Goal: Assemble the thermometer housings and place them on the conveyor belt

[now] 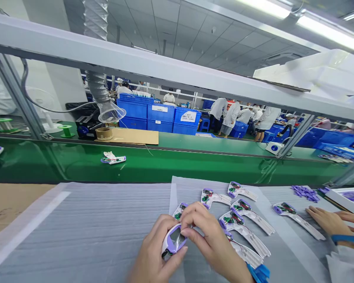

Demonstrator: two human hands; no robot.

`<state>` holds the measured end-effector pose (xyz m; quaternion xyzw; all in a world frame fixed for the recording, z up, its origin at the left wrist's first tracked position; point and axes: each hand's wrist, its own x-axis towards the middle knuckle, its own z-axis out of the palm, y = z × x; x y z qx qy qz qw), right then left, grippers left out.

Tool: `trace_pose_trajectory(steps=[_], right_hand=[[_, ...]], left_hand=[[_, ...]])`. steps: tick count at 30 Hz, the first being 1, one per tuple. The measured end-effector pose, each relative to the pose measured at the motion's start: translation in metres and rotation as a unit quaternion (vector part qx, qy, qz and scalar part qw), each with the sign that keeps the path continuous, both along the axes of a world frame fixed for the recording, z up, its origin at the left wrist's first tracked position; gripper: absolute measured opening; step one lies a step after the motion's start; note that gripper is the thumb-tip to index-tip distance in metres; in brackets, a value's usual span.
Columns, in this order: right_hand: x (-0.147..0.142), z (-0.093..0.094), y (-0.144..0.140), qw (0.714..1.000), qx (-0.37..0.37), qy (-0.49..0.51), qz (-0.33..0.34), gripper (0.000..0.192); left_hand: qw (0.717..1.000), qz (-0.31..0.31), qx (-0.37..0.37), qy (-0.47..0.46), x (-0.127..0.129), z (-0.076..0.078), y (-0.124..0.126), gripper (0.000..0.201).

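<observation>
Fingers: on my right hand (208, 236) thumb and forefinger pinch the upper edge of the purple-and-white thermometer shell (173, 239); on my left hand (155, 255) they curl round its lower end, thumb pressed along the side.
Where it sits: I hold the shell between both hands, lifted just above the grey foam sheet (91, 224) on the desk (11, 200), screen window facing me.
How it should handle: I judge it light and stiff, thin moulded plastic, smooth enough to slip. The clear window looks easy to smudge or scratch, and I cannot tell what hangs behind it.
Where to grip: along the purple rim and the white sides, I think, off the window and off any board or wire.
Just beside: open half-shells (242, 226) lie in a loose fan to my right, green boards and thin wires showing, some touching one another.
Further right: another person's hand (327, 220) rests near one half-shell (297, 218); a heap of small purple parts (305, 192) lies beyond it.
Beyond the desk: a green conveyor belt (179, 163) carries one loose unit (113, 158); blue crates (162, 116) and people in white coats stand well apart behind.
</observation>
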<state>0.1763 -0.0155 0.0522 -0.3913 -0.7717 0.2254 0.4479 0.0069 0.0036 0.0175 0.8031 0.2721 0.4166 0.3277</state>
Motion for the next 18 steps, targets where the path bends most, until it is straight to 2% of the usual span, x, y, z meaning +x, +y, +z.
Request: trace_pose_trajectory(steps=[3, 6, 9, 11, 13, 15, 16, 17, 18], right_hand=[[0.002, -0.007, -0.005, 0.998, 0.059, -0.011, -0.005, 0.013], [0.008, -0.007, -0.010, 0.995, 0.086, -0.046, -0.006, 0.009], [0.013, -0.003, -0.008, 0.985, 0.097, -0.137, -0.030, 0.027], [0.017, -0.007, -0.004, 0.977, 0.098, -0.186, -0.043, 0.029], [0.027, -0.022, -0.003, 0.973, 0.089, -0.204, -0.064, 0.027], [0.048, -0.046, -0.009, 0.972, 0.062, -0.187, -0.132, 0.036], [0.064, -0.059, -0.015, 0.968, 0.050, -0.164, -0.182, 0.040], [0.082, -0.073, -0.022, 0.952, 0.023, -0.139, -0.273, 0.044], [0.102, -0.084, -0.028, 0.918, 0.000, -0.122, -0.376, 0.045]], left_hand=[[1.000, -0.017, 0.010, -0.010, -0.002, 0.001, 0.002, 0.022], [0.999, -0.030, 0.033, -0.028, -0.003, 0.003, 0.003, 0.023], [0.997, -0.036, 0.059, -0.037, -0.001, 0.007, 0.003, 0.026], [0.998, -0.050, 0.043, -0.013, 0.004, 0.011, 0.002, 0.022], [0.995, -0.090, 0.000, 0.044, 0.011, 0.014, 0.007, 0.023], [0.985, -0.114, -0.024, 0.127, 0.015, 0.015, 0.023, 0.047], [0.980, -0.098, -0.019, 0.173, 0.015, 0.014, 0.038, 0.060], [0.975, -0.062, -0.006, 0.215, 0.013, 0.012, 0.057, 0.066], [0.967, -0.003, 0.010, 0.255, 0.008, 0.010, 0.081, 0.062]])
